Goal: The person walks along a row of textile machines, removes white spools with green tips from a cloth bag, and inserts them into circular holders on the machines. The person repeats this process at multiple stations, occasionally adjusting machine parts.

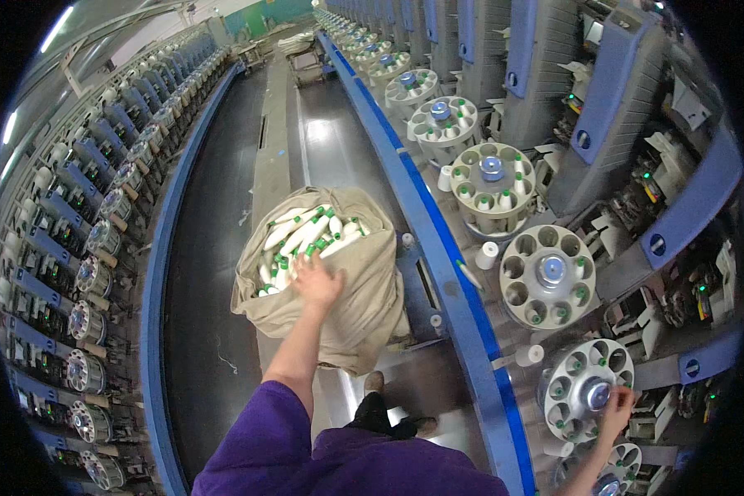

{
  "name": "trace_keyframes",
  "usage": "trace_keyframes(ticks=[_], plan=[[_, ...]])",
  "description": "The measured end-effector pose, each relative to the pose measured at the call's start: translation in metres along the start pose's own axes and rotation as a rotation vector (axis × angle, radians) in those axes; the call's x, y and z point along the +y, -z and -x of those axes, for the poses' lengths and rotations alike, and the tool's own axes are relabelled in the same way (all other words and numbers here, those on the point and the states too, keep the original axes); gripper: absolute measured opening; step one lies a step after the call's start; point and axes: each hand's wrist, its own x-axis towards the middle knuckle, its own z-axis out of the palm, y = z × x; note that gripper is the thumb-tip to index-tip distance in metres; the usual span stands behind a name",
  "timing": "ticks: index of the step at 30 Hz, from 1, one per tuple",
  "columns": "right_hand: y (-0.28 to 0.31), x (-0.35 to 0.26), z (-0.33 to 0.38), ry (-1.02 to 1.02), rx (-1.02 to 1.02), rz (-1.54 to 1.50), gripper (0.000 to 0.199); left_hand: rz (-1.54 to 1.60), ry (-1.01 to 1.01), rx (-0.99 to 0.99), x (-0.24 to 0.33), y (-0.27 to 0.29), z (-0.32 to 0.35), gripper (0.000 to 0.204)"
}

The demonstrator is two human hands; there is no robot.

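Below me, slightly left of centre, a beige cloth sack (351, 306) is full of white yarn bobbins (304, 231) with green tips. My left hand (317, 281) reaches over the sack's opening, its fingers spread and touching the bobbins. At the lower right, my right hand (618, 408) is beside the blue-centred hub of a round bobbin magazine (589, 388). Its fingers are curled together; whatever they may hold is hidden. Several pockets of that magazine contain green-tipped bobbins.
More round magazines (493, 188) line the winding machine on the right, behind a blue rail (463, 331). White yarn cones (487, 255) and a loose bobbin (469, 274) lie along it. Another machine row (91, 322) runs on the left. Ahead, a loaded cart (302, 62) stands in the aisle.
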Motion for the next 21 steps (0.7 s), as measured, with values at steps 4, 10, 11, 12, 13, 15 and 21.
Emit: trace_keyframes(ticks=[4,10,11,12,13,15,21], plan=[[0.017,0.008,-0.007,-0.209,-0.129,0.208,0.041,0.258,-0.007,-0.211,-0.062,-0.030,-0.014,0.055],[-0.029,-0.075,0.001,-0.203,0.009,-0.034,0.028,0.359,-0.440,-0.460,-0.014,-0.035,0.082,0.032],[-0.071,-0.089,0.021,-0.232,-0.167,-0.176,0.024,0.370,-0.481,-0.551,-0.004,-0.035,0.090,0.031],[-0.121,-0.102,0.046,-0.258,-0.430,-0.470,0.026,0.391,-0.546,-0.562,0.003,-0.033,0.097,0.032],[-0.168,-0.112,0.076,-0.213,-0.642,-0.340,0.028,0.432,-0.619,-0.561,0.007,-0.031,0.103,0.034],[-0.250,-0.122,0.137,-0.095,-1.175,-0.049,0.034,0.506,-0.702,-0.642,0.004,-0.024,0.097,0.024],[-0.314,-0.070,0.237,-0.453,-1.601,-0.140,0.041,0.735,-0.252,-0.199,-0.063,-0.007,-0.004,0.022]])
